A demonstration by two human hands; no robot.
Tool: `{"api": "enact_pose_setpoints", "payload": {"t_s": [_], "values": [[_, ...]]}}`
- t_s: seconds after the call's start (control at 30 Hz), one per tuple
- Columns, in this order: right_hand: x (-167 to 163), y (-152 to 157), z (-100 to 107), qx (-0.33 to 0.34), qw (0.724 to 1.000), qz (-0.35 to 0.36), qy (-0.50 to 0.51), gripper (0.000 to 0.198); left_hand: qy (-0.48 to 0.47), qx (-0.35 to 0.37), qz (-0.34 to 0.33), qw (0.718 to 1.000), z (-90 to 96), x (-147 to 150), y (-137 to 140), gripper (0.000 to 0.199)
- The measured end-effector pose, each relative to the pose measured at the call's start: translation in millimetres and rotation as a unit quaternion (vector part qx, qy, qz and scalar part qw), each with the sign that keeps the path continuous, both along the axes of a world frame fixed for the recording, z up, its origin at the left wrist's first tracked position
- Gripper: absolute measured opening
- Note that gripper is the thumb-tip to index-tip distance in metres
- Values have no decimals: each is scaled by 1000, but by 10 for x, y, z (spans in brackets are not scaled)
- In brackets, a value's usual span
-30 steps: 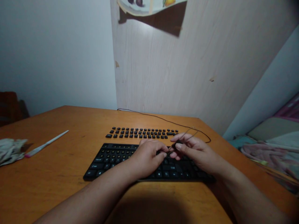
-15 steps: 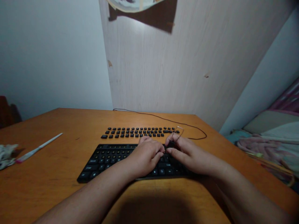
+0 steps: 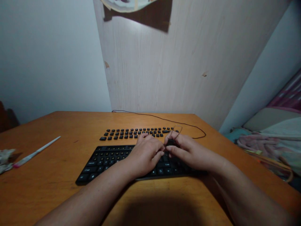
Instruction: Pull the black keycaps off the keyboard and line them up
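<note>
A black keyboard [image 3: 90, 169] lies on the wooden table, with bare key sockets showing over its upper rows and keycaps on its lower part. My right hand [image 3: 188, 152] is closed over the keyboard's right half, pinching a keycap puller [image 3: 170, 142] with a black body and a thin wire loop that rises above the fingers. My left hand [image 3: 147, 153] rests on the middle of the keyboard. Its thumb and index finger are pressed together right beside the right fingertips; whatever they hold is hidden. Behind the keyboard, loose black keycaps [image 3: 126, 137] stand in rows.
A black cable [image 3: 164, 118] curves across the back and right of the table. To the left lie a white stick-like tool [image 3: 39, 151] with a pink end and a crumpled pale cloth or tissue [image 3: 6, 160]. Bedding [image 3: 270, 135] is beyond the right edge.
The camera view has shifted slightly. Both hands stay close together over the keyboard, and the wire loop of the keycap puller has tilted a little.
</note>
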State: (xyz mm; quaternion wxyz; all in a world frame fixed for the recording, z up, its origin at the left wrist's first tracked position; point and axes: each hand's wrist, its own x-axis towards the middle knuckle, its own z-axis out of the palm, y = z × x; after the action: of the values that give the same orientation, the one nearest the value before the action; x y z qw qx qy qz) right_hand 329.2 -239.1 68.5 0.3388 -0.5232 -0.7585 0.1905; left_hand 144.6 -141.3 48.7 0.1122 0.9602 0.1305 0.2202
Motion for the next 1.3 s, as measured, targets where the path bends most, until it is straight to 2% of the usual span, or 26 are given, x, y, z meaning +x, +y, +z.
{"api": "enact_pose_setpoints", "payload": {"t_s": [0.23,0.53,0.67,0.8,1.13,1.3], "values": [[50,38,-38,-54,992,-16,112,10,-46,-78,29,995,62,-16,63,19],[49,45,-2,-114,964,-31,239,23,34,-142,42,988,221,19,13,13],[32,54,-11,-131,956,-16,262,24,32,-177,39,983,211,79,-11,13],[35,75,-41,-121,958,-8,261,24,15,-191,31,981,164,118,19,11],[81,125,-132,-94,968,-27,230,23,18,-150,-31,988,181,135,67,13],[109,119,-112,-54,990,-20,126,15,23,-111,-43,993,119,144,91,12]]}}
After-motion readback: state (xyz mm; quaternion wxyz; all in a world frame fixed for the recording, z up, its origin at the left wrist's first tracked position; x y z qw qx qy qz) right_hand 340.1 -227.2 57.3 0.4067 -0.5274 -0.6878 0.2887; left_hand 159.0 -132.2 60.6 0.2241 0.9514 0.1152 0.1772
